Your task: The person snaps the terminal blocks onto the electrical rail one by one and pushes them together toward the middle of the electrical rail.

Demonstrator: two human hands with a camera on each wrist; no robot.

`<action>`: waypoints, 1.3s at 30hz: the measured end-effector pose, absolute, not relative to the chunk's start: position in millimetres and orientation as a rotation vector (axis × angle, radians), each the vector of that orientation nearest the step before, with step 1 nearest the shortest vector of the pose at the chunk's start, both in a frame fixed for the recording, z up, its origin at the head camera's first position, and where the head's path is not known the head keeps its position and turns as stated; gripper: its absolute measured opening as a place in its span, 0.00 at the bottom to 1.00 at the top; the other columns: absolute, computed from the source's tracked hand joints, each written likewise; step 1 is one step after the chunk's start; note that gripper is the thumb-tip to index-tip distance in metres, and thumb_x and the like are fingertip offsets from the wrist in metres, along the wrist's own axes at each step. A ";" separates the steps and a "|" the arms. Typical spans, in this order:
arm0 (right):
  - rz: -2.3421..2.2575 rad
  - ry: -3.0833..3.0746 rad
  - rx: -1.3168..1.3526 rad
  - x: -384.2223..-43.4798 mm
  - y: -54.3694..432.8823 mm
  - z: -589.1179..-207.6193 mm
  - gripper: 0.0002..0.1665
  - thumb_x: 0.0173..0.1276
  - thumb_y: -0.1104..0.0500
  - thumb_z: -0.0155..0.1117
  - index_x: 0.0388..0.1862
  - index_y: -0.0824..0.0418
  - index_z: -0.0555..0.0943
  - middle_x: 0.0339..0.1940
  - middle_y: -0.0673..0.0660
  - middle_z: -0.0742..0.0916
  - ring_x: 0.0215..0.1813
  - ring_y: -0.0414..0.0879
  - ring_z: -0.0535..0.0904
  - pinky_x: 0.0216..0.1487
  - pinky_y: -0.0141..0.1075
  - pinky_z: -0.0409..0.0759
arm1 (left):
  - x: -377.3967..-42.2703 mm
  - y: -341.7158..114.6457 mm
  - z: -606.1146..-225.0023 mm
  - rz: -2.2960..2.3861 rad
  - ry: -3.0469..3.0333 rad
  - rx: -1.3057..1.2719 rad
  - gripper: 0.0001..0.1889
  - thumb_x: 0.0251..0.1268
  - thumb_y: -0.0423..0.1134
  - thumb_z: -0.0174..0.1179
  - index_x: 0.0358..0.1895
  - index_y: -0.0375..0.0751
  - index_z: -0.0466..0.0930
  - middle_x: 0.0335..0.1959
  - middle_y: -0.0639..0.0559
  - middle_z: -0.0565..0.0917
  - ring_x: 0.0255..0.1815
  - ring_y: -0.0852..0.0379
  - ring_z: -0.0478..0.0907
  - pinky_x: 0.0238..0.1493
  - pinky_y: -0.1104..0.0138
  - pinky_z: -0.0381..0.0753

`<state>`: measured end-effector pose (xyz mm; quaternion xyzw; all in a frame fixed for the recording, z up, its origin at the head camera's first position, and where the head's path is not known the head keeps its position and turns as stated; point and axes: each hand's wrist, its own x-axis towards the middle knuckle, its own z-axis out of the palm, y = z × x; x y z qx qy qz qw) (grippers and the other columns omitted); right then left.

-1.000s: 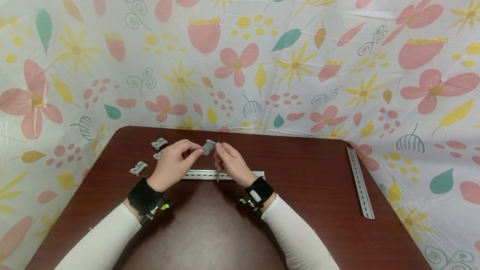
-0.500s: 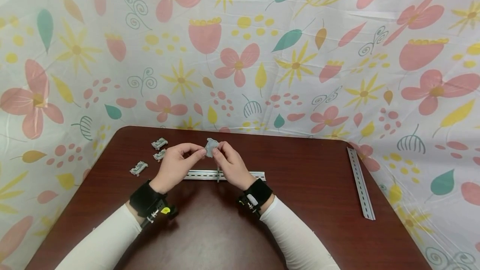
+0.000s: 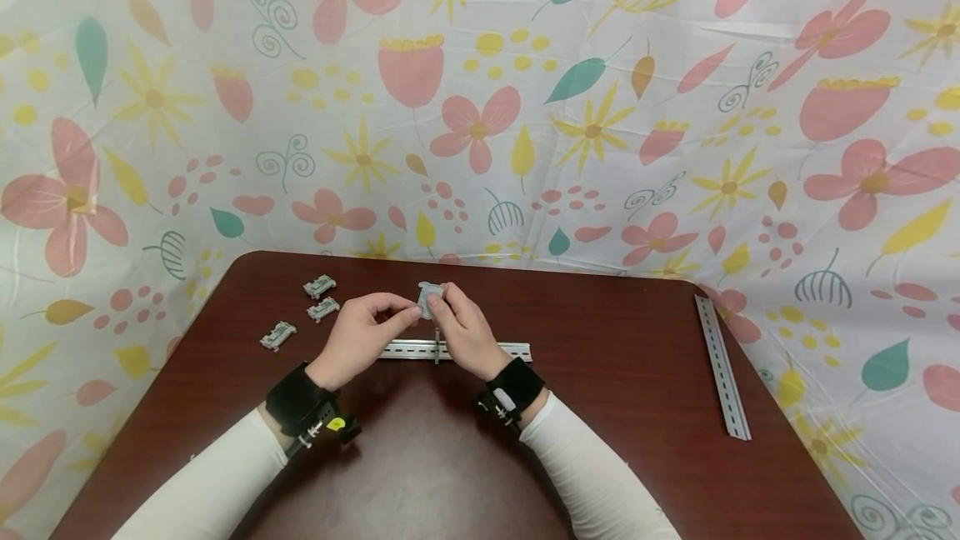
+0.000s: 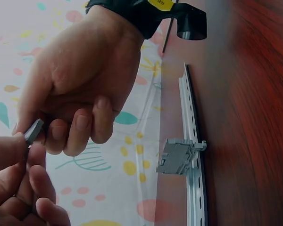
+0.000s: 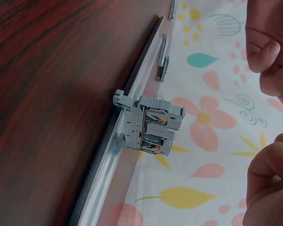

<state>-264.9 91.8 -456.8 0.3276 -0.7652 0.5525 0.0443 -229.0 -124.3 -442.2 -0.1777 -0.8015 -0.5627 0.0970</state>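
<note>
Grey plastic terminal block [image 3: 430, 300], pinched between both hands, is held in the air just beyond the short DIN rail [image 3: 480, 350]. The left hand [image 3: 365, 336] grips it with thumb and forefinger at one edge; the right hand [image 3: 465, 332] closes its fingertips on the other. Compared with a second ago, the block has drifted slightly to the right along the rail's line and has turned so a broader face is up; both hands have shifted with it. Judgement: the piece is being reoriented in the fingers, not yet seated on the rail.

Head view: three more blocks lie beyond the rail's left end – far one [image 3: 319, 285], middle one [image 3: 323, 308], near one [image 3: 277, 335] – and a long rail [image 3: 722, 365] lies well right of the short one, at the edge of the table [image 3: 420, 457].

Right wrist view: one mounted block [image 5: 150, 124] is already clipped on the short rail, with orange inserts visible; in the head view it shows only as a thin sliver. Left wrist view shows the pinch from beneath, only a thin grey edge of the held block exposed.
</note>
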 end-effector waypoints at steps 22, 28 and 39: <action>1.504 -2.535 0.704 -282.4 108.6 -465.1 0.26 0.93 0.47 0.51 0.30 0.55 0.66 0.22 0.50 0.66 0.22 0.47 0.62 0.31 0.38 0.63 | -244.2 -136.5 -470.7 -0.834 -2.751 -0.834 0.21 0.71 0.46 0.79 0.59 0.38 0.91 0.51 0.51 0.85 0.53 0.50 0.82 0.51 0.55 0.85; 1.432 -2.635 0.597 -287.1 113.0 -468.3 0.25 0.92 0.48 0.49 0.29 0.55 0.66 0.21 0.51 0.66 0.21 0.48 0.62 0.30 0.39 0.62 | -246.9 -140.7 -478.8 -0.635 -2.840 -0.864 0.21 0.70 0.48 0.80 0.58 0.39 0.92 0.53 0.49 0.85 0.52 0.50 0.78 0.49 0.56 0.82; 1.320 -2.880 0.460 -292.2 118.2 -473.0 0.22 0.91 0.51 0.48 0.32 0.56 0.75 0.24 0.54 0.80 0.24 0.49 0.75 0.32 0.41 0.70 | -248.3 -143.3 -485.7 -0.489 -2.841 -0.904 0.12 0.70 0.41 0.79 0.52 0.42 0.93 0.49 0.49 0.86 0.49 0.50 0.79 0.45 0.58 0.82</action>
